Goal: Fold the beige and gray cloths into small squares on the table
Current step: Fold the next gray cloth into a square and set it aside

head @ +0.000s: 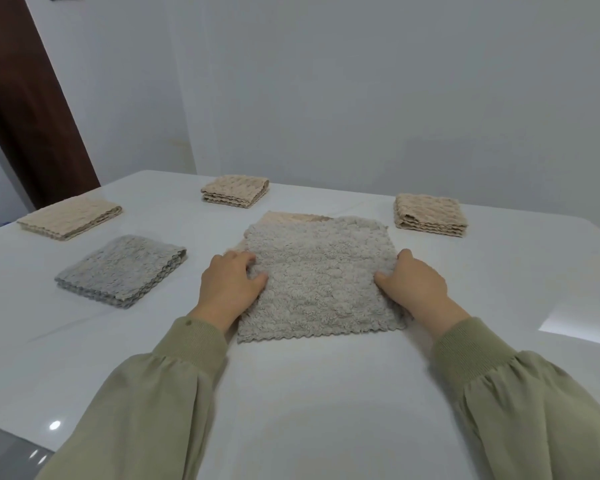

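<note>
- The white glossy table (291,393) fills the lower view, with light glints at 7 and 3 o'clock.
- A plain pale wall (361,98) rises behind it; a dark brown wooden panel (32,98) stands at 10 o'clock.
- At centre the gray cloth (317,275) lies flat over a beige cloth (291,217), whose far edge peeks out at 12 o'clock.
- The left hand (231,284) grips the gray cloth's left edge, fingers curled on it; the right hand (413,284) grips its right edge likewise.
- Olive sleeves (160,393) cover both arms.
- 4 folded squares sit around: a folded gray square (120,270) at 9 o'clock, a folded beige square (70,218) at 10, another beige square (235,189) at 12, a third beige square (430,214) at 2.
</note>
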A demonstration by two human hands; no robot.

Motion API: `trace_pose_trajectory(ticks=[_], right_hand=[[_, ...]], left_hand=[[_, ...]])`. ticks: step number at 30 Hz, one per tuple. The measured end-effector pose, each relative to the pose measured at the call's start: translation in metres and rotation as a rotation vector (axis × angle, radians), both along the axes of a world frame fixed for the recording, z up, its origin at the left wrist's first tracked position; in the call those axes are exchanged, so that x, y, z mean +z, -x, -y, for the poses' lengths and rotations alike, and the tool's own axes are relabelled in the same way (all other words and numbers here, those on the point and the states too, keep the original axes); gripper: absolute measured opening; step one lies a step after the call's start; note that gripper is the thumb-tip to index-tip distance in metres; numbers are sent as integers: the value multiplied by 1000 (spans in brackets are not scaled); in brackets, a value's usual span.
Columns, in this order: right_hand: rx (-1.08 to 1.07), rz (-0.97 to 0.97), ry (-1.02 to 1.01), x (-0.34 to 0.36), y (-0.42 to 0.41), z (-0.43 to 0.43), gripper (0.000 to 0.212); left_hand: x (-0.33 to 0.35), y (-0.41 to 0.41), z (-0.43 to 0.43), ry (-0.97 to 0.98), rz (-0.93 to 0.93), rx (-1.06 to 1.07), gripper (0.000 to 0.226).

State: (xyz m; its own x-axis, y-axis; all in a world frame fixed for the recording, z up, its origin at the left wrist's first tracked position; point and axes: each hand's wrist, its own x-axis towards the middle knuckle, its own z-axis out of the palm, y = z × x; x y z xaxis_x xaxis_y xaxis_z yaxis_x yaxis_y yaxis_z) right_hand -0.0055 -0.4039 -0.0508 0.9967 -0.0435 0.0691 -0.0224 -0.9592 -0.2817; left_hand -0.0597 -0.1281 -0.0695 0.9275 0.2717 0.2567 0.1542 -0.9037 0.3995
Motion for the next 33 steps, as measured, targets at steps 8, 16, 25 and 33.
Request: trace_pose_trajectory(ticks=[8,16,25,33], right_hand=[[185,-137,54,16,3,-4,46],[179,34,-714,34,5,-6,44],[203,-178,-568,74,16,9,25],[473,-122,111,51,25,-9,15]], left_hand=[[5,5,11,87,-7,-80,38],[7,8,13,159,78,-70,25],[10,7,11,257,175,-25,32],[30,34,37,271,-17,-416,12]])
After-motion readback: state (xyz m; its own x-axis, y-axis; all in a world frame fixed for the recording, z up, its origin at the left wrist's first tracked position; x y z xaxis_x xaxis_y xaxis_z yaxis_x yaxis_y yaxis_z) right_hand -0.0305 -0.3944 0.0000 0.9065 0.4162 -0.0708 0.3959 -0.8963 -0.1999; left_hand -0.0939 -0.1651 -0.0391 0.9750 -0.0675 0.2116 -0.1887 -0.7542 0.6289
